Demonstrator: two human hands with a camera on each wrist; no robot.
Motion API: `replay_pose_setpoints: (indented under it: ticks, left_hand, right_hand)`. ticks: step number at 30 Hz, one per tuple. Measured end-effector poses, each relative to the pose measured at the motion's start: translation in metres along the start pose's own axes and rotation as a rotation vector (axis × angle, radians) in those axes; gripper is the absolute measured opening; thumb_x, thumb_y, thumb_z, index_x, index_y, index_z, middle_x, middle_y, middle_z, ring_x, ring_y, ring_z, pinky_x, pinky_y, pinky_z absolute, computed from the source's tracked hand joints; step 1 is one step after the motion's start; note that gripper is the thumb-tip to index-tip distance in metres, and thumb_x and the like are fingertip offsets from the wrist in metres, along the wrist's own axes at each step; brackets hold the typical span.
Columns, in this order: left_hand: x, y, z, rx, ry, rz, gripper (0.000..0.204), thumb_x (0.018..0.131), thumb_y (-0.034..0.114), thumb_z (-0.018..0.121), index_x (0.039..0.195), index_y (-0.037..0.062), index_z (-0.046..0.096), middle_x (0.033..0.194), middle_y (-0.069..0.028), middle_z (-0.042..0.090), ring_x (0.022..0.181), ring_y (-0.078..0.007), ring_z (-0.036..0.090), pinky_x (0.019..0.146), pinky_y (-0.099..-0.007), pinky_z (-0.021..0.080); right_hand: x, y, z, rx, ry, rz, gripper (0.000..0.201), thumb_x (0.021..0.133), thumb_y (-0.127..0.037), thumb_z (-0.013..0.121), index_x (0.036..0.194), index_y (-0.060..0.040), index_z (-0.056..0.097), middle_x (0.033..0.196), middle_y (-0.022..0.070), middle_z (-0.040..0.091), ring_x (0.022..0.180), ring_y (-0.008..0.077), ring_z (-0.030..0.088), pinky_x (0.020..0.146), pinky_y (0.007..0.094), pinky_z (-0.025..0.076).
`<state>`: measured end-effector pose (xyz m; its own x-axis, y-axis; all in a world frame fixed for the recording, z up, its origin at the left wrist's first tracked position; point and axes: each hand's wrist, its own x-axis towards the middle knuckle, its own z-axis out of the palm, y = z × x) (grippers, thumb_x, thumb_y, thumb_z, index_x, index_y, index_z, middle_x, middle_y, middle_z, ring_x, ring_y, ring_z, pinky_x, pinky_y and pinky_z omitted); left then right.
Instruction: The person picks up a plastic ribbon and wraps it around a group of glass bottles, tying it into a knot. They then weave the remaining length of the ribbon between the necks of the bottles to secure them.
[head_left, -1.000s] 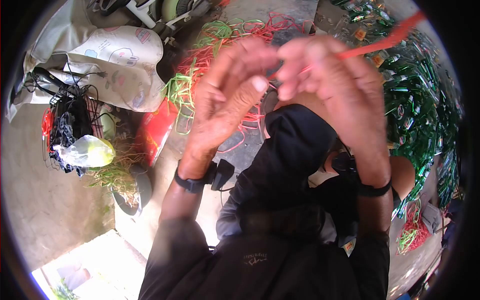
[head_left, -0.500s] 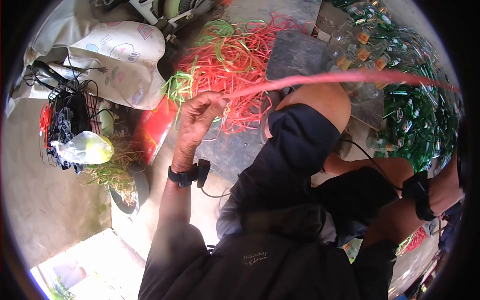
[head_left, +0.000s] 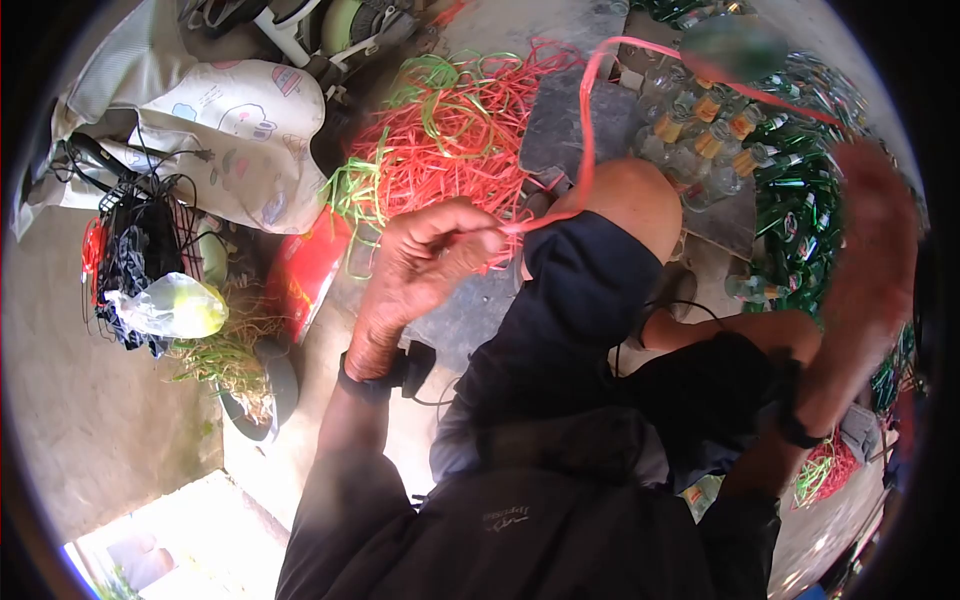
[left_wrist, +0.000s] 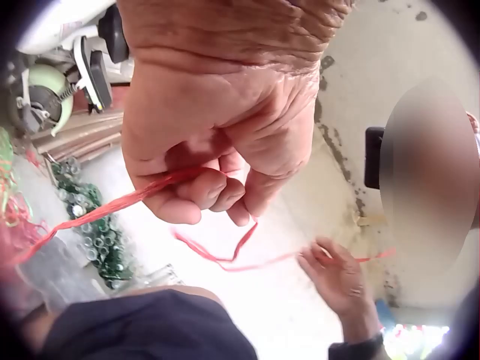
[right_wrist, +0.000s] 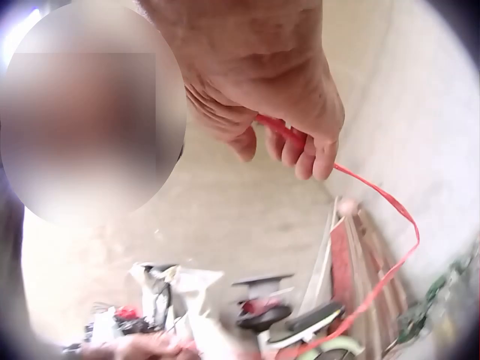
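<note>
A long red plastic string (head_left: 586,130) arcs between the two hands in the head view. My left hand (head_left: 420,260) pinches it between thumb and fingers, beside the raised knee. In the left wrist view the string (left_wrist: 97,215) passes through the curled fingers of the left hand (left_wrist: 225,112), with one length running off to the left. My right hand (head_left: 875,230), blurred at the far right, is raised over the bottles. The right wrist view has the right hand (right_wrist: 262,82) gripping the string (right_wrist: 390,202) in its curled fingers, the line curving down from there.
A tangled heap of red and green strings (head_left: 440,130) lies on the floor ahead. Many green bottles (head_left: 800,210) are piled on the right, with clear ones (head_left: 700,140) beside them. On the left are a wire basket (head_left: 140,250), a red bag (head_left: 310,265) and a patterned cover (head_left: 235,120).
The hands were together, then the right hand swept far right and low, drawing the string out. Now it has risen, and the string hangs in a loose arc. The left hand moved slightly right and down.
</note>
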<state>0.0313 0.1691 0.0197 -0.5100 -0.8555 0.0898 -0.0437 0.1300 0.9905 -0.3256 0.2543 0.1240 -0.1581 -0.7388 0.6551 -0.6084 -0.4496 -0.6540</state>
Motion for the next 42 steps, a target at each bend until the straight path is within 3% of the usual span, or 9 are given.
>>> replay_pose_setpoints:
  ticks: [6,11,16,20,23,26,30,34,42]
  left_hand:
    - [0.014,0.034,0.036,0.006,-0.166,0.103,0.009,0.094,0.003,0.072,0.102,-0.0020,0.069,0.089,-0.0043,0.068,0.084,-0.0086,0.062,0.074,-0.0231,0.051]
    - [0.017,0.036,0.019,0.027,-0.177,0.053,0.008,0.094,0.002,0.073,0.101,-0.0009,0.071,0.088,-0.0013,0.069,0.082,-0.0052,0.062,0.070,-0.0223,0.051]
    - [0.015,0.011,-0.013,-0.042,-0.056,-0.066,0.010,0.097,0.010,0.070,0.098,0.0001,0.073,0.084,-0.0005,0.069,0.076,-0.0047,0.060,0.067,-0.0221,0.048]
    - [0.004,-0.013,-0.030,-0.122,0.009,-0.125,0.016,0.098,0.015,0.070,0.097,-0.0002,0.073,0.085,-0.0016,0.071,0.077,-0.0061,0.061,0.069,-0.0221,0.048]
    - [-0.002,-0.026,-0.034,-0.119,0.042,-0.140,0.016,0.098,0.015,0.071,0.097,0.0000,0.073,0.086,-0.0014,0.071,0.078,-0.0064,0.062,0.070,-0.0225,0.048]
    - [-0.002,-0.026,-0.028,-0.112,0.068,-0.146,0.014,0.097,0.014,0.071,0.097,0.0002,0.074,0.087,-0.0012,0.072,0.080,-0.0066,0.062,0.072,-0.0230,0.049]
    - [0.008,-0.010,0.011,-0.063,0.030,-0.064,0.008,0.095,0.007,0.072,0.099,0.0004,0.073,0.086,-0.0005,0.071,0.078,-0.0057,0.061,0.069,-0.0224,0.049]
    - [0.012,0.021,0.052,0.010,-0.130,-0.020,0.008,0.095,0.003,0.071,0.102,-0.0006,0.072,0.090,-0.0029,0.072,0.081,-0.0061,0.064,0.071,-0.0231,0.052]
    - [0.011,0.021,0.061,0.150,-0.260,0.084,0.013,0.091,0.005,0.076,0.102,0.0004,0.073,0.092,-0.0029,0.072,0.080,-0.0096,0.067,0.070,-0.0264,0.054]
  right_hand:
    - [-0.037,-0.014,0.111,0.003,-0.441,-0.164,0.026,0.094,-0.013,0.070,0.117,-0.0018,0.066,0.104,0.0139,0.067,0.100,0.0239,0.065,0.089,0.0381,0.052]
    - [-0.043,0.000,0.095,0.035,-0.559,0.157,0.010,0.099,-0.018,0.064,0.101,-0.0073,0.066,0.081,0.0053,0.066,0.065,0.0243,0.064,0.057,0.0325,0.047]
    - [-0.030,0.028,-0.006,0.670,0.133,0.845,0.022,0.106,-0.022,0.050,0.116,-0.0044,0.060,0.070,-0.0037,0.049,0.053,0.0040,0.040,0.045,0.0193,0.027]
    - [-0.010,0.087,-0.131,1.327,-0.018,0.489,0.017,0.106,-0.014,0.042,0.103,-0.0004,0.051,0.069,-0.0021,0.035,0.052,0.0078,0.026,0.043,0.0242,0.021]
    - [-0.011,0.110,-0.197,1.028,0.407,0.448,0.017,0.104,-0.013,0.046,0.089,-0.0048,0.045,0.074,0.0014,0.034,0.057,0.0112,0.024,0.047,0.0261,0.020]
    - [-0.005,0.124,-0.194,1.343,-0.622,0.134,0.039,0.101,-0.030,0.063,0.120,0.0030,0.058,0.115,0.0247,0.066,0.110,0.0311,0.068,0.088,0.0253,0.059]
    - [-0.036,0.034,-0.052,0.690,0.384,0.643,0.032,0.108,-0.024,0.049,0.125,0.0017,0.059,0.082,0.0015,0.052,0.059,0.0052,0.033,0.047,0.0200,0.026]
    - [-0.058,-0.012,0.054,0.216,-0.296,0.506,0.035,0.108,-0.025,0.046,0.122,-0.0024,0.068,0.089,-0.0018,0.067,0.054,-0.0020,0.039,0.047,0.0190,0.028]
    - [-0.074,0.004,0.059,0.166,-0.583,0.319,0.016,0.101,-0.012,0.063,0.107,0.0016,0.068,0.071,-0.0012,0.061,0.063,0.0066,0.057,0.056,0.0245,0.045]
